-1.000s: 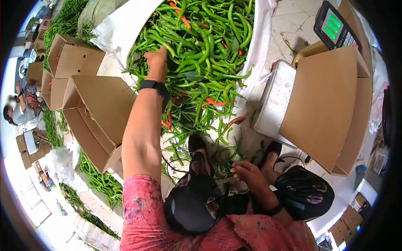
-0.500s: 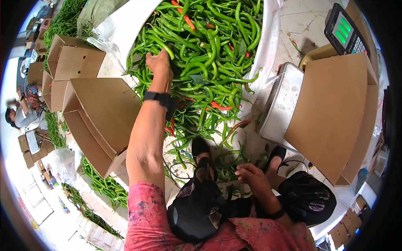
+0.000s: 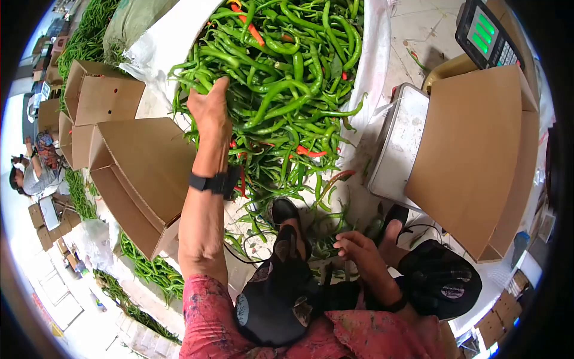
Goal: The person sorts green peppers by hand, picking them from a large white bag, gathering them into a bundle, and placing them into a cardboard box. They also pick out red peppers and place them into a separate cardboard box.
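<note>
Left hand [image 3: 209,110] clutches a fistful of green chillies [image 3: 190,79]; right hand [image 3: 357,248] hangs loosely open; 1 cardboard box [image 3: 143,173] alongside lies unfilled.

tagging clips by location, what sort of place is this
Probably a produce packing floor: a big heap of long green chilli peppers, open brown cardboard boxes, and a digital weighing scale.

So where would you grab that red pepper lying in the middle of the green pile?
Probably by its middle, coming straight down from above. The red pepper lies nearly level on top of the green peppers, its long upper side bare, so a grip across its thin width should lift it free.
</note>
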{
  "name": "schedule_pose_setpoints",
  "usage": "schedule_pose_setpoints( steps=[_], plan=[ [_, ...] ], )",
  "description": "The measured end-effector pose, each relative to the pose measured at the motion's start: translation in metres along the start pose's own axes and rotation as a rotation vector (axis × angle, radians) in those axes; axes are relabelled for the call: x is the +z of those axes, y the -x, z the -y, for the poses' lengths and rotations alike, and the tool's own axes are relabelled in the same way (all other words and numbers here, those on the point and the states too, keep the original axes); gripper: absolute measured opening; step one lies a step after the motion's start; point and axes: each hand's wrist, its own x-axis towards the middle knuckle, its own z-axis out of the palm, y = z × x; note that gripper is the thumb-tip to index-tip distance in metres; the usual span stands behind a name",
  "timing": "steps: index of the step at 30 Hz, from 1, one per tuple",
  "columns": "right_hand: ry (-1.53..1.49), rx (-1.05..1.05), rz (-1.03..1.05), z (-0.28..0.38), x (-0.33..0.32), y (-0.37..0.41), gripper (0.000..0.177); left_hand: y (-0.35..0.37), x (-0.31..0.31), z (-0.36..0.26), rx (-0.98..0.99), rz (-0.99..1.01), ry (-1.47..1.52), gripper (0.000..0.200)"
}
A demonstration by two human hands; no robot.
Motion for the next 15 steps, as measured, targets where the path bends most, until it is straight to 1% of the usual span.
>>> schedule_pose_setpoints(
  steps=[1,4,5,7,10,11,13,14,15],
  plan=[
    [0.003,0.002,0.005,0.002,0.002,0.000,0.029,0.014,-0.003,-0.021,0.009,0.045,0.006,0.027],
    [0.027,-0.021,0.007,0.006,0.005,0.006,0.029,0.057,-0.006,-0.080,0.028,0.029,-0.062,0.030],
    [0.023,-0.026,0.012,0.005,0.004,0.008,0.029,0.070,-0.008,-0.100,0.068,0.073,-0.080,0.036],
    [0.044,-0.072,0.050,0.002,0.004,0.007,0.030,0.082,-0.015,-0.126,0.083,0.175,-0.057,0.042],
    [0.062,-0.127,0.091,0.001,0.010,0.016,0.031,0.077,-0.025,-0.136,-0.046,0.315,0.151,0.047],
    [0.051,-0.137,0.089,0.001,0.009,0.018,0.031,0.085,-0.027,-0.146,-0.004,0.344,0.189,0.047],
    [0.081,-0.205,0.130,-0.001,0.010,0.024,0.033,0.089,-0.034,-0.156,-0.060,0.444,0.424,0.039],
    [0.070,-0.232,0.166,0.001,0.011,0.027,0.033,0.087,-0.040,-0.155,-0.219,0.481,0.642,0.040],
    [0.068,-0.238,0.165,0.004,0.012,0.031,0.033,0.089,-0.044,-0.154,-0.316,0.562,0.797,0.047]
  ],
)
